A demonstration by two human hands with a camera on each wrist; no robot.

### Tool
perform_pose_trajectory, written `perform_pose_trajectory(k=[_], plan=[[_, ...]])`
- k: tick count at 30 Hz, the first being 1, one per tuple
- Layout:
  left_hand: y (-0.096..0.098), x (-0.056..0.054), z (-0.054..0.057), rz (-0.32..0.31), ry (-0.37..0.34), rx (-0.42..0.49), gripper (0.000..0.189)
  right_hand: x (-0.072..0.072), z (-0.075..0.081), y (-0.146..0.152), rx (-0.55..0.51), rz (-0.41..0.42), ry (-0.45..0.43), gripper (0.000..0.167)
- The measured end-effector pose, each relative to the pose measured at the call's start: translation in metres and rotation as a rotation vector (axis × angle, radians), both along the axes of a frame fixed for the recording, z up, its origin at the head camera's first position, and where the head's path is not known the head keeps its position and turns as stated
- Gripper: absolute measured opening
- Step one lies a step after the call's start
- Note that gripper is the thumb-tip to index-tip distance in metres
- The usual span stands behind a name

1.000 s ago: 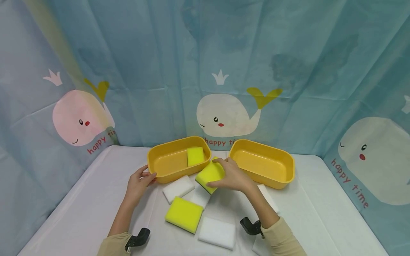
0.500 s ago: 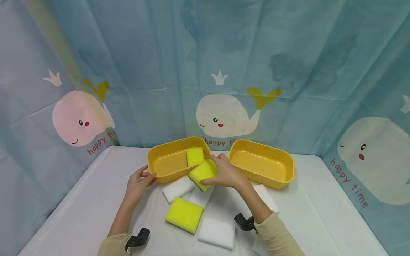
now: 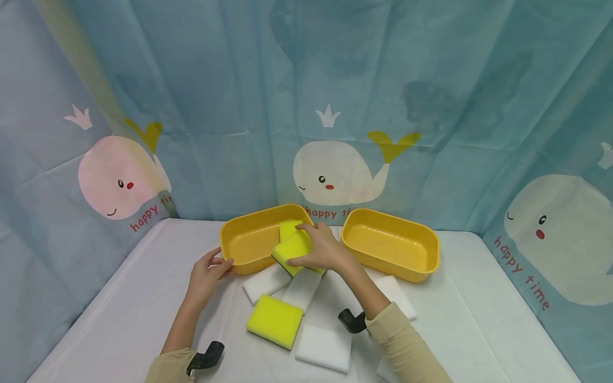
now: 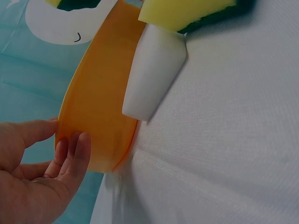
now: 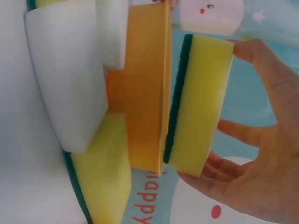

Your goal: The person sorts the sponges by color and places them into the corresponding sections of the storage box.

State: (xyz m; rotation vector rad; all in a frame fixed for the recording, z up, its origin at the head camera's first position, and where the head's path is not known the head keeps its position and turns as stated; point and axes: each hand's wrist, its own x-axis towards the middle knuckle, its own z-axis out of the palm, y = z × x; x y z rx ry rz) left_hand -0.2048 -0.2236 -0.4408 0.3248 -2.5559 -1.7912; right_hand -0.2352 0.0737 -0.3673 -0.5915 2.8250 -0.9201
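In the head view, my right hand (image 3: pixel 324 248) pinches a yellow sponge (image 3: pixel 292 247) with a dark green scouring side, its edges held between thumb and fingers. The sponge is tilted over the front rim of the left yellow bin (image 3: pixel 249 264). Inside that bin, a second yellow sponge (image 3: pixel 288 227) lies partly covered by the held one. My left hand (image 3: pixel 207 275) holds the bin's left end. The left wrist view shows my left fingers (image 4: pixel 80 148) against its outer wall. In the right wrist view, the held sponge (image 5: pixel 202 105) is beside the bin's rim, green side toward it.
Another yellow bin (image 3: pixel 392 242) stands at the right, with nothing seen inside. White sponge blocks (image 3: pixel 324 348) and a yellow sponge (image 3: pixel 275 321) lie in front of the bins. Another yellow sponge (image 5: pixel 105 168) sits under a white block. A blue whale-print curtain (image 3: pixel 230 106) hangs behind.
My right hand has carried the yellow sponge leftward and slightly away from me, from in front of the left bin to over its rim. My left hand has stayed put.
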Motion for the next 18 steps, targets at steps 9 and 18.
perform_pose_trajectory(k=[9, 18], plan=[[0.0, 0.001, 0.0, 0.003, -0.002, -0.001, 0.067, -0.014, 0.001, -0.013, -0.008, 0.018, 0.029, 0.085], [0.001, 0.0, 0.0, 0.009, -0.005, -0.008, 0.066, -0.027, 0.003, -0.026, -0.02, 0.029, 0.008, 0.084]])
